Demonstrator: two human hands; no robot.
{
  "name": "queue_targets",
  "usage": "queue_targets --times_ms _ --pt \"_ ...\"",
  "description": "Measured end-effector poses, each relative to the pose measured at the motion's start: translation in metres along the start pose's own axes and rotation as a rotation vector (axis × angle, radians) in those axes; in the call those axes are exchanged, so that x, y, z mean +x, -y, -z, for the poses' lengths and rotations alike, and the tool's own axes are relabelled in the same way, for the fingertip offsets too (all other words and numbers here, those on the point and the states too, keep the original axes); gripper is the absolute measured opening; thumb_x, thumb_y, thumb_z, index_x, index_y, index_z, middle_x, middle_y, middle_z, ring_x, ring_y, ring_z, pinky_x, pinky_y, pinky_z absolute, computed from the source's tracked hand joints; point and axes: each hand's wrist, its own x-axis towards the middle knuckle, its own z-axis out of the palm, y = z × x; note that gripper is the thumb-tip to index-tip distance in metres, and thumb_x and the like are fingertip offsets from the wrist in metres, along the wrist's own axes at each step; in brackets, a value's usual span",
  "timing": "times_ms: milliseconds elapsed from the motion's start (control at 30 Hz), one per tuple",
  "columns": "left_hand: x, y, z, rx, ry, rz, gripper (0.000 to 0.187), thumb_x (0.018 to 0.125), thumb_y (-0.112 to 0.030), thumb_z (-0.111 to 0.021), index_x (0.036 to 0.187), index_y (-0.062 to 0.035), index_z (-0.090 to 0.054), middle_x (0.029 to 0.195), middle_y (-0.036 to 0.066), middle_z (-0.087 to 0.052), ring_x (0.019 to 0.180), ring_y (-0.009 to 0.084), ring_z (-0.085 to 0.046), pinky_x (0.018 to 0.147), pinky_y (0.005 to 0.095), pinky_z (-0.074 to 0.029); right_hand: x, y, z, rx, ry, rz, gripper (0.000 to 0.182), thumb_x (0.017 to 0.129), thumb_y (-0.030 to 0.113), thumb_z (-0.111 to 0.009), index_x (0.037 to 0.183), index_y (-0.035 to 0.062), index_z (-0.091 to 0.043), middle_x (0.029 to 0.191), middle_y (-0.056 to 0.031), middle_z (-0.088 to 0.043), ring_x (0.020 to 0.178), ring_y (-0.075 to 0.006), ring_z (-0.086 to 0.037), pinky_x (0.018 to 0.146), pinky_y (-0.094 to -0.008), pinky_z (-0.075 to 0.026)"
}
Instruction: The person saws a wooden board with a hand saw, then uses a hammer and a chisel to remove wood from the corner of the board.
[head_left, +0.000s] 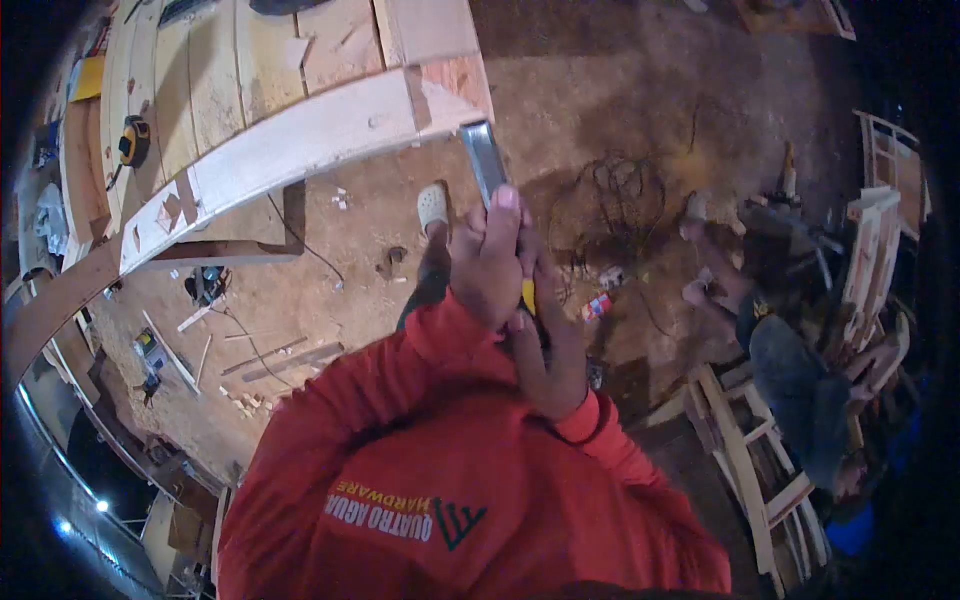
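A chisel (484, 160) with a wide metal blade and a partly visible yellow handle is in both my hands. My left hand (484, 258) is closed around it where the blade meets the handle, with the thumb lying along the metal. Lower down, my right hand (550, 345) grips the handle, most of which the fingers hide. The blade's end is at the corner of a pale wooden frame rail (300, 128), and whether it touches is hard to tell. A darker notch-like patch shows on the rail near that corner.
A yellow-black tape measure (134, 141) lies on the planks (205, 90). Cables (620, 190), offcuts (250, 403) and a power tool (205, 286) are on the dirt floor. A person (795, 370) sits at right beside wooden frames (765, 470).
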Motion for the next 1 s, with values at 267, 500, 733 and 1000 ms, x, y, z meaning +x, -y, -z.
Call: queue_targets --times_ms 267,500,733,1000 --pt "0.009 -0.013 0.01 -0.144 0.06 0.033 0.035 0.109 -0.037 -0.051 0.092 -0.0068 -0.055 0.077 0.0 -0.055 0.062 0.0081 -0.053 0.055 0.0261 -0.046 0.023 0.014 0.008 -0.026 0.041 0.02 0.068 0.103 0.022 -0.051 0.161 0.0003 -0.024 0.09 -0.0256 -0.07 0.074 -0.0378 -0.071 0.068 -0.0421 -0.054" --pt "0.017 -0.005 0.017 -0.11 0.072 -0.061 0.028 0.108 -0.027 -0.052 0.102 -0.0009 -0.059 0.074 0.005 -0.056 0.06 0.0149 -0.056 0.051 0.0303 -0.046 0.016 0.009 0.006 -0.135 0.029 0.078 0.067 0.103 0.02 -0.05 0.161 -0.0011 -0.025 0.084 -0.0205 -0.068 0.067 -0.0284 -0.066 0.064 -0.038 -0.052" --pt "0.022 -0.026 0.0 -0.074 -0.086 0.023 0.044 0.109 -0.042 -0.045 0.081 -0.0092 -0.054 0.059 0.003 -0.05 0.047 0.0158 -0.048 0.048 0.0332 -0.042 0.019 0.013 -0.001 -0.058 0.016 0.047 0.067 0.103 0.019 -0.052 0.162 0.0018 -0.024 0.082 -0.0223 -0.069 0.068 -0.0327 -0.071 0.062 -0.0404 -0.052" --pt "0.034 -0.017 0.016 0.292 -0.054 -0.316 0.035 0.109 -0.038 -0.047 0.09 -0.0095 -0.052 0.061 0.002 -0.047 0.05 0.0167 -0.05 0.052 0.0321 -0.044 0.034 0.018 -0.005 -0.041 0.003 0.067 0.065 0.103 0.016 -0.052 0.161 0.0025 -0.026 0.081 -0.0235 -0.068 0.066 -0.035 -0.07 0.062 -0.0395 -0.053"
